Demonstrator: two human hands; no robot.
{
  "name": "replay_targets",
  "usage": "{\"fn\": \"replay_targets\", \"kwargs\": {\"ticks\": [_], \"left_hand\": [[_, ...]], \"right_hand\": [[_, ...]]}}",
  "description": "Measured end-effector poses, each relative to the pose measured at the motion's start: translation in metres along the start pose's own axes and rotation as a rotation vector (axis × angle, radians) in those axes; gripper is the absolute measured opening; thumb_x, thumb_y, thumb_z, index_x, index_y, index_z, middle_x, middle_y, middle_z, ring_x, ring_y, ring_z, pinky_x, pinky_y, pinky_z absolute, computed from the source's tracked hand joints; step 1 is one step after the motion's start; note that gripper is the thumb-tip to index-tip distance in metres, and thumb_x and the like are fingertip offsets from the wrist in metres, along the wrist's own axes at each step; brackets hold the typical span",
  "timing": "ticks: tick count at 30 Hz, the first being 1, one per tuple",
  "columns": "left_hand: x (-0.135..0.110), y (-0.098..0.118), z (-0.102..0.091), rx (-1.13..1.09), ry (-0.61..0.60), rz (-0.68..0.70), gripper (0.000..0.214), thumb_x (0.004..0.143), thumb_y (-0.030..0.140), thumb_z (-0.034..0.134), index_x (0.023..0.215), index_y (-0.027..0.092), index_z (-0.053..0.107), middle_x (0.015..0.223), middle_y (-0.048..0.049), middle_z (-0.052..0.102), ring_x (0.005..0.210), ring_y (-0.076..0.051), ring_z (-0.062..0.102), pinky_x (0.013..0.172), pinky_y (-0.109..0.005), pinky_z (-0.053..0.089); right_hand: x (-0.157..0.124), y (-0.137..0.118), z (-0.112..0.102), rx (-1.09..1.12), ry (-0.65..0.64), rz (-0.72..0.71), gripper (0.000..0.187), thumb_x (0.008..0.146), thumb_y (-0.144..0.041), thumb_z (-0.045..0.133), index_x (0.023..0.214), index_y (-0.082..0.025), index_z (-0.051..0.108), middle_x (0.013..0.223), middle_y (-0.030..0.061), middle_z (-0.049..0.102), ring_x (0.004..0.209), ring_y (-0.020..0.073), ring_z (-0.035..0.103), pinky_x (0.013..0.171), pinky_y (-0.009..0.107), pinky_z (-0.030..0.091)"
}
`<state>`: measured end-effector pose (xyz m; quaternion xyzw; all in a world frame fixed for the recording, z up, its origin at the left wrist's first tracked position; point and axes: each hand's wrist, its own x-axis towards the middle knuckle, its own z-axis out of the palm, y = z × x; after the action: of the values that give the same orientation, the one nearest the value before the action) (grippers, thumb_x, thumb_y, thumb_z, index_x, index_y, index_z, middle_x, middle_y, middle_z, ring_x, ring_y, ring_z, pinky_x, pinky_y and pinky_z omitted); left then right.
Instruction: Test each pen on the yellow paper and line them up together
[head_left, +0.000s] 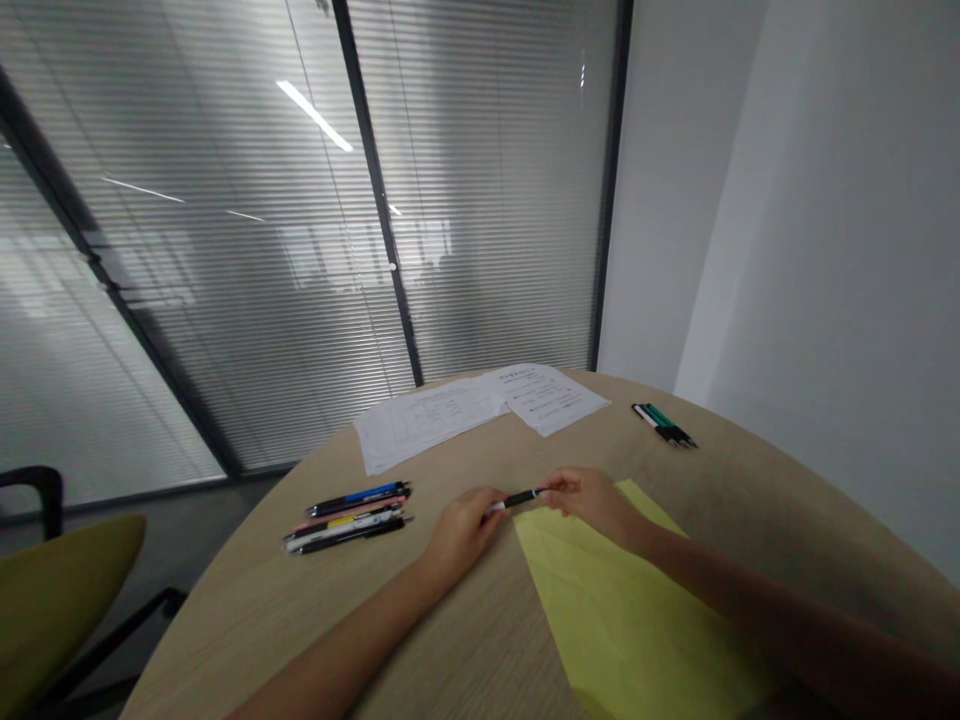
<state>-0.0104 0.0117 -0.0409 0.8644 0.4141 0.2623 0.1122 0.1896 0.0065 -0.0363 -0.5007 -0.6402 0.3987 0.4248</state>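
Between my two hands lies a black and white pen point(519, 499), held level just above the table. My left hand point(463, 530) is closed around its white end. At the other, dark end, the fingers of my right hand point(589, 500) pinch the tip. A yellow sheet point(630, 610) with faint creases spreads beneath my right hand and forearm. To the left of my left hand, several pens point(349, 518) lie side by side, among them blue, yellow, white and black ones.
Printed white papers point(442, 415) overlap at the far side of the round wooden table point(450, 660). Several green, white and black pens point(664, 425) lie at the right. A yellow-green chair point(67, 590) stands at the left, and a glass wall with blinds point(225, 330) rises behind.
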Motion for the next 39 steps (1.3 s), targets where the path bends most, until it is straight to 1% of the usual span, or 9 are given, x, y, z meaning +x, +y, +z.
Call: {"fn": "replay_targets", "kwargs": {"ticks": [5, 11, 15, 17, 22, 28, 31, 35, 39], "left_hand": [[-0.002, 0.000, 0.003, 0.067, 0.030, 0.072, 0.016, 0.081, 0.019, 0.042, 0.088, 0.018, 0.056, 0.080, -0.0055, 0.061, 0.075, -0.017, 0.055, 0.067, -0.026, 0.043], [-0.002, 0.000, 0.006, 0.075, 0.041, 0.128, 0.016, 0.082, 0.019, 0.042, 0.089, 0.018, 0.056, 0.079, -0.0051, 0.060, 0.074, -0.017, 0.056, 0.066, -0.025, 0.042], [-0.001, 0.000, 0.005, 0.067, 0.050, 0.106, 0.015, 0.080, 0.017, 0.044, 0.088, 0.016, 0.056, 0.079, -0.0060, 0.061, 0.075, -0.017, 0.056, 0.065, -0.025, 0.043], [-0.001, 0.000, 0.004, 0.070, 0.046, 0.096, 0.015, 0.080, 0.018, 0.044, 0.088, 0.016, 0.056, 0.079, -0.0058, 0.061, 0.075, -0.018, 0.056, 0.066, -0.026, 0.043], [-0.002, 0.000, 0.004, 0.089, 0.044, 0.097, 0.015, 0.080, 0.017, 0.044, 0.089, 0.016, 0.056, 0.078, -0.0055, 0.061, 0.074, -0.017, 0.056, 0.065, -0.025, 0.043], [-0.001, -0.004, 0.008, 0.137, 0.070, 0.190, 0.015, 0.079, 0.015, 0.045, 0.088, 0.016, 0.057, 0.074, -0.0051, 0.061, 0.071, -0.017, 0.057, 0.061, -0.025, 0.044], [-0.001, -0.004, 0.009, 0.130, 0.098, 0.195, 0.014, 0.079, 0.016, 0.045, 0.087, 0.016, 0.057, 0.074, -0.0043, 0.061, 0.069, -0.016, 0.057, 0.060, -0.024, 0.044], [-0.001, -0.003, 0.007, 0.092, 0.113, 0.143, 0.012, 0.079, 0.016, 0.046, 0.085, 0.017, 0.056, 0.075, -0.0036, 0.062, 0.068, -0.015, 0.057, 0.060, -0.023, 0.044], [-0.002, -0.001, 0.006, 0.100, 0.108, 0.143, 0.012, 0.079, 0.016, 0.047, 0.086, 0.016, 0.056, 0.075, -0.0034, 0.062, 0.069, -0.015, 0.057, 0.060, -0.023, 0.044]], "right_hand": [[-0.005, 0.001, 0.002, -0.116, -0.026, -0.093, 0.035, 0.072, -0.041, 0.049, 0.048, -0.017, 0.054, 0.044, -0.0016, 0.051, 0.045, 0.0091, 0.045, 0.045, 0.020, 0.034], [-0.005, 0.002, 0.001, -0.216, -0.025, -0.067, 0.048, 0.080, -0.045, 0.034, 0.048, -0.016, 0.054, 0.043, 0.0007, 0.049, 0.043, 0.0111, 0.047, 0.047, 0.023, 0.036], [0.001, 0.002, -0.007, -0.244, -0.033, -0.213, 0.025, 0.076, -0.034, 0.046, 0.079, -0.016, 0.062, 0.061, 0.0016, 0.057, 0.058, 0.0129, 0.053, 0.057, 0.025, 0.040], [0.003, 0.000, -0.008, -0.195, -0.052, -0.232, 0.025, 0.070, -0.027, 0.054, 0.091, -0.016, 0.058, 0.071, 0.0019, 0.059, 0.066, 0.0131, 0.054, 0.060, 0.024, 0.041], [-0.001, -0.005, -0.006, -0.220, -0.091, -0.210, 0.010, 0.072, -0.024, 0.051, 0.072, -0.016, 0.057, 0.068, 0.0016, 0.058, 0.066, 0.0125, 0.053, 0.059, 0.022, 0.039], [-0.005, -0.002, -0.003, -0.488, -0.062, -0.177, 0.034, 0.082, -0.029, 0.038, 0.053, -0.016, 0.049, 0.049, -0.0017, 0.047, 0.049, 0.0098, 0.043, 0.049, 0.022, 0.029], [-0.003, 0.000, -0.005, -0.502, -0.069, -0.223, 0.034, 0.084, -0.030, 0.035, 0.059, -0.015, 0.054, 0.055, 0.0005, 0.053, 0.054, 0.0112, 0.047, 0.053, 0.023, 0.031], [-0.002, -0.002, -0.009, -0.423, -0.096, -0.277, 0.015, 0.075, -0.024, 0.050, 0.087, -0.017, 0.057, 0.076, 0.0025, 0.060, 0.067, 0.0124, 0.052, 0.058, 0.021, 0.036], [-0.003, -0.003, -0.008, -0.478, -0.100, -0.261, 0.008, 0.074, -0.021, 0.050, 0.077, -0.016, 0.056, 0.072, 0.0019, 0.058, 0.066, 0.0121, 0.052, 0.058, 0.022, 0.036]]}}
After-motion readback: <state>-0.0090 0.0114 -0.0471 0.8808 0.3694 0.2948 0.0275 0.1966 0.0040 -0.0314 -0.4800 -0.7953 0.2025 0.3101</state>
